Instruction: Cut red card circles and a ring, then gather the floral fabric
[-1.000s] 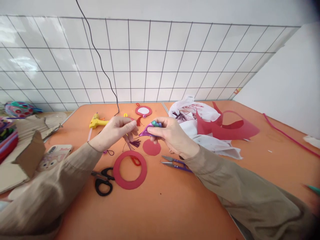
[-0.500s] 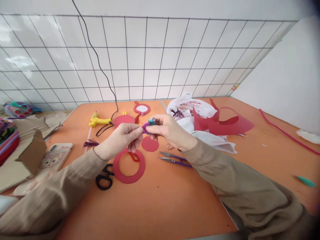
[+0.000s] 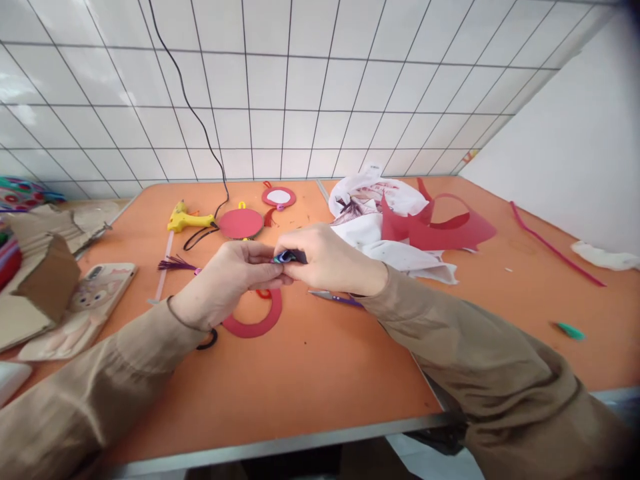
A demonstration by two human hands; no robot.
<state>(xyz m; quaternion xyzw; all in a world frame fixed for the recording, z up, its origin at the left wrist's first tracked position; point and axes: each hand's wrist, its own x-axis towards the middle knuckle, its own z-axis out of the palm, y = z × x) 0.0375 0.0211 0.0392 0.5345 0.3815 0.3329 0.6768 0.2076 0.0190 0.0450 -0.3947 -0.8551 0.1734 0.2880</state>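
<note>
In the head view a small shiny purple and teal piece (image 3: 286, 257) is pinched between both hands, mostly covered by fingers; its exact kind I cannot make out. My left hand (image 3: 243, 267) closes on its left end, while my right hand (image 3: 327, 257) grips it from the right and above. Below them a red paper ring (image 3: 254, 328) lies flat, partly behind the left hand. Purple-handled thread snips (image 3: 333, 298) rest under the right wrist. A black scissors handle (image 3: 209, 341) peeks out beside the left sleeve.
Behind are a yellow glue gun (image 3: 187, 220), a red disc (image 3: 241, 223), a smaller white-centred disc (image 3: 279, 197) and a purple tassel (image 3: 175, 264). A white plastic bag (image 3: 363, 233) and red paper scraps (image 3: 445, 233) lie right. Cardboard (image 3: 55, 273) and a phone case (image 3: 85, 307) sit left.
The view has tilted downward, showing the table's front edge. Both hands have turned and closed further around the small piece, so less of its purple shows.
</note>
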